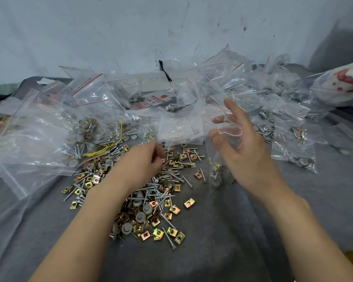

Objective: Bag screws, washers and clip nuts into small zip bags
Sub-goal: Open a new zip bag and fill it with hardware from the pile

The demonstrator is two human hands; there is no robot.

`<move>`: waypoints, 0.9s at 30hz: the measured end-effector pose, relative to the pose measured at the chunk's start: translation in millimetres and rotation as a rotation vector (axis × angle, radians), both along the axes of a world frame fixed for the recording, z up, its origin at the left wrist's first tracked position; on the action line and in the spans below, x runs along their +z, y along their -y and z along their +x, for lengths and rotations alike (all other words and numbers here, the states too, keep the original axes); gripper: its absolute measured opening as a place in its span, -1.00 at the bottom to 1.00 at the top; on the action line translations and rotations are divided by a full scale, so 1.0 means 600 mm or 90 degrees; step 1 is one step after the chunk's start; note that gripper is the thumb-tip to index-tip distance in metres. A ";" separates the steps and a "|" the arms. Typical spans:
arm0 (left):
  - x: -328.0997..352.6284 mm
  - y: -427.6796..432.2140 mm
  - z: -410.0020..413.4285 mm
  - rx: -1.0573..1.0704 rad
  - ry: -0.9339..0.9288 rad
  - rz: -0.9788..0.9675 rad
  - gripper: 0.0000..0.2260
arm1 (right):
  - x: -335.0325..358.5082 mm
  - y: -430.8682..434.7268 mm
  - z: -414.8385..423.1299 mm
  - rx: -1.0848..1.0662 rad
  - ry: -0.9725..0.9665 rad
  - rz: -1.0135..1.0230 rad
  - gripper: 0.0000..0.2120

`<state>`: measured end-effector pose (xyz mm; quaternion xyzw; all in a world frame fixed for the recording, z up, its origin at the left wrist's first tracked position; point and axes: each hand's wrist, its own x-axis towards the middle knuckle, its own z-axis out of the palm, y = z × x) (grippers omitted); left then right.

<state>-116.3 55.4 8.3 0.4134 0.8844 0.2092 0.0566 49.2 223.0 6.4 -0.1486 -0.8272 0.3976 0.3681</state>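
A loose heap of silver screws [167, 176], grey washers [140, 217] and gold clip nuts [189, 203] lies on the grey cloth in the middle. My left hand [145, 159] hovers over the heap's far part with its fingers curled; what they pinch is hidden. My right hand [240, 143] holds up a small clear zip bag [218, 169] by its red-lined mouth, thumb and fingers around the opening. The bag hangs down and carries a few screws, a washer and a clip nut at its bottom.
Many clear zip bags, some filled, pile up behind and to both sides, with large ones at the left [35, 127] and filled ones at the right [289, 127]. A grey cloth [222, 241] covers the table. A white wall stands behind.
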 end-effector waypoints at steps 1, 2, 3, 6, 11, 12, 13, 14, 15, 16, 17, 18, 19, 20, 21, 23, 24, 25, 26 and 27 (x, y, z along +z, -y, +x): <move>-0.001 -0.001 0.000 0.004 -0.006 -0.002 -0.89 | 0.000 0.001 0.000 0.001 -0.001 -0.001 -0.36; -0.002 -0.004 0.001 0.005 -0.012 -0.003 -0.87 | 0.000 0.001 0.000 0.001 0.000 0.000 -0.37; -0.003 -0.007 0.002 0.003 -0.016 -0.006 -0.84 | 0.000 0.001 0.000 0.000 0.001 0.004 -0.37; -0.008 -0.016 0.006 -0.022 -0.062 -0.051 -0.79 | 0.000 0.002 0.000 -0.004 0.007 0.006 -0.36; -0.008 -0.027 0.012 -0.029 -0.094 -0.108 -0.71 | -0.001 0.001 0.002 0.000 0.009 -0.001 -0.36; -0.008 -0.030 0.013 -0.025 -0.093 -0.110 -0.71 | -0.001 0.001 0.003 0.003 0.010 -0.004 -0.36; -0.007 -0.032 0.014 -0.018 -0.091 -0.109 -0.72 | -0.002 0.000 0.003 0.006 0.010 -0.007 -0.35; -0.006 -0.034 0.014 -0.011 -0.089 -0.105 -0.73 | -0.001 0.000 0.003 0.006 0.009 -0.007 -0.35; -0.006 -0.037 0.015 -0.006 -0.089 -0.104 -0.75 | -0.001 0.000 0.003 0.005 0.009 -0.008 -0.34; -0.006 -0.039 0.015 -0.005 -0.091 -0.105 -0.78 | 0.000 0.000 0.003 0.004 0.010 -0.009 -0.34; -0.006 -0.042 0.015 -0.008 -0.093 -0.109 -0.80 | 0.001 0.000 0.003 0.005 0.010 -0.010 -0.33; -0.006 -0.043 0.014 -0.013 -0.091 -0.113 -0.82 | 0.001 0.001 0.003 0.007 0.010 -0.011 -0.33; -0.005 -0.044 0.012 -0.017 -0.082 -0.113 -0.84 | 0.000 0.002 0.003 0.008 0.010 -0.010 -0.33; -0.005 -0.043 0.010 -0.023 -0.072 -0.110 -0.85 | 0.000 0.002 0.003 0.005 0.009 -0.008 -0.34; -0.006 -0.041 0.008 -0.030 -0.063 -0.101 -0.87 | -0.001 0.002 0.004 0.002 0.009 -0.006 -0.35; -0.009 -0.037 0.006 -0.042 -0.048 -0.065 -0.89 | 0.000 0.001 0.004 -0.009 0.010 0.000 -0.37; -0.011 -0.034 0.005 -0.046 -0.033 -0.037 -0.90 | 0.000 0.001 0.004 -0.013 0.011 0.003 -0.38; -0.011 -0.031 0.004 -0.046 -0.008 -0.005 -0.90 | 0.000 0.000 0.004 -0.014 0.012 0.004 -0.39; -0.010 -0.028 0.003 -0.042 0.028 0.032 -0.90 | 0.001 0.000 0.004 -0.012 0.013 0.003 -0.39; -0.009 -0.025 0.003 -0.035 0.068 0.071 -0.90 | 0.001 -0.001 0.004 -0.009 0.013 0.002 -0.39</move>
